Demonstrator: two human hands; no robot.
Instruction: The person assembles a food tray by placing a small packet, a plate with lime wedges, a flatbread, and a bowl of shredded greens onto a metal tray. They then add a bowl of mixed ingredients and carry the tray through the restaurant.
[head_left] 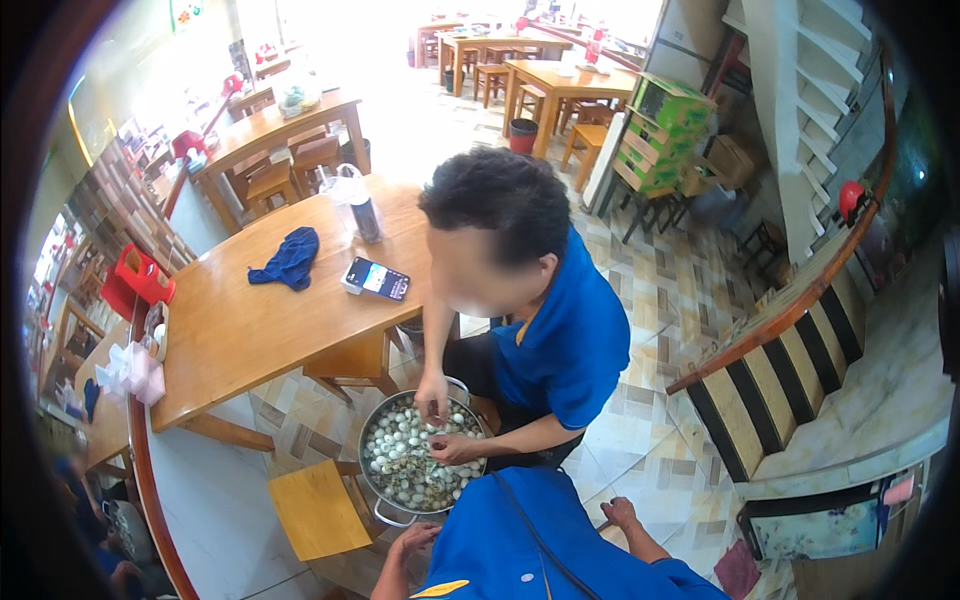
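Note:
A wide metal pot (399, 519) full of small whitish eggs (400, 435) stands on the floor in front of me; some look peeled, with bits of shell among them. My left hand (414, 538) is beside the pot's near side, its fingertips partly hidden by my blue shirt. Out to my right, my right hand (621, 512) has its fingers curled around the end of something small and brown that I cannot make out. Across the pot a person in a blue shirt (575, 340) bends over it, both of that person's hands (455, 449) above the eggs.
A wooden stool (318, 510) stands left of the pot. The wooden table (220, 330) holds a blue cloth (290, 258), a phone (378, 279), a cup in a clear bag (364, 218) and tissues (148, 385). Green boxes (660, 135) are stacked behind; a striped step wall (770, 380) rises at right.

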